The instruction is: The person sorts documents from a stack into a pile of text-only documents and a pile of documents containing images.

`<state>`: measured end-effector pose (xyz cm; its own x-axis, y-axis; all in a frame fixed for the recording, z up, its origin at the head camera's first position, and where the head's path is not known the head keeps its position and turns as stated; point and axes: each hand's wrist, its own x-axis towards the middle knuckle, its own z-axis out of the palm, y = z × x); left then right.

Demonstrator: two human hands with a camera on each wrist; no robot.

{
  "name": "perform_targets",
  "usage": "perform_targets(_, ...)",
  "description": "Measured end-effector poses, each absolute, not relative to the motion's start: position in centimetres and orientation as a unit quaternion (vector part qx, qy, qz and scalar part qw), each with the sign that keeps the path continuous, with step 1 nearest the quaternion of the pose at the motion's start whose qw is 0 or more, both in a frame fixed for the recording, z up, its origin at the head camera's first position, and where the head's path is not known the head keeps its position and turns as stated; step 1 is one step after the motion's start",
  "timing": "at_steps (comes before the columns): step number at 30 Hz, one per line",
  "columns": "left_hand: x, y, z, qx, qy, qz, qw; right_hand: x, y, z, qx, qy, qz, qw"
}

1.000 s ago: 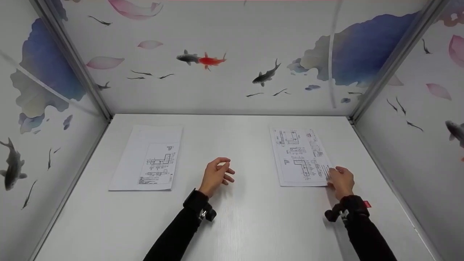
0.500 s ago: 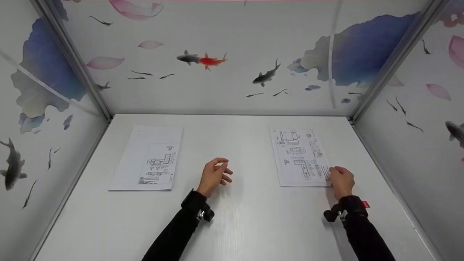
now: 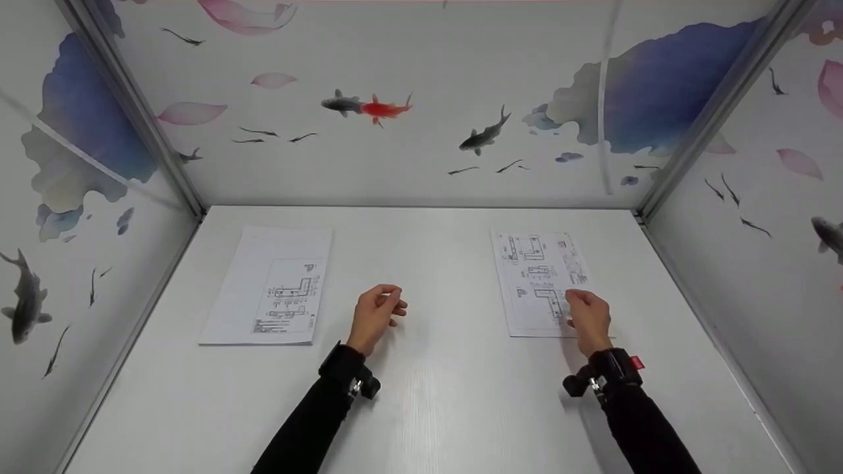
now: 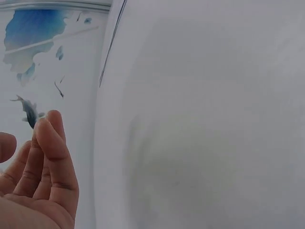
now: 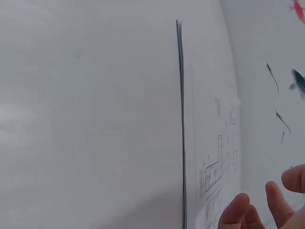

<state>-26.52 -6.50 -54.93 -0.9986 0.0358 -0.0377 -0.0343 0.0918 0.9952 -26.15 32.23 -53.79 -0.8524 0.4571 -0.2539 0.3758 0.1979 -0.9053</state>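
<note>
The right hand [image 3: 590, 320], drifting inward from the edge, is hanging loosely curled over the right paper stack [image 3: 527, 316], leaving it unheld; the left hand [image 3: 373, 320], also empty, is hovering beside the left paper stack [image 3: 230, 309].

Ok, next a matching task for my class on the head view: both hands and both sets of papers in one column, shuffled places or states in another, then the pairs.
1. left hand
2. right hand
3. left papers
4. right papers

A. printed from near the top to near the bottom
B. between the two sets of papers
C. partly hiding some papers
D. printed at lower right, blank along the left

Pairs: 1-B, 2-C, 3-D, 4-A
</note>
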Motion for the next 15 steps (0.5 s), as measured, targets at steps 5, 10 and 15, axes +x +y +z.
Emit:
perform_targets(5,-26.7,-7.4,-54.7,-0.007,0.758,0.652,0.011,-26.8,30.6,-53.6,-0.257,-0.76,0.596,0.036)
perform_targets(10,-26.8,-8.9,-54.3,-0.02,0.772,0.635,0.0,-27.1,28.4,-53.2,-0.218,-0.755,0.619,-0.011)
perform_targets(15,-27.2,-10.8,-53.8,-0.042,0.788,0.614,-0.019,-27.0,26.3,-52.9,-0.155,-0.769,0.616,-0.063)
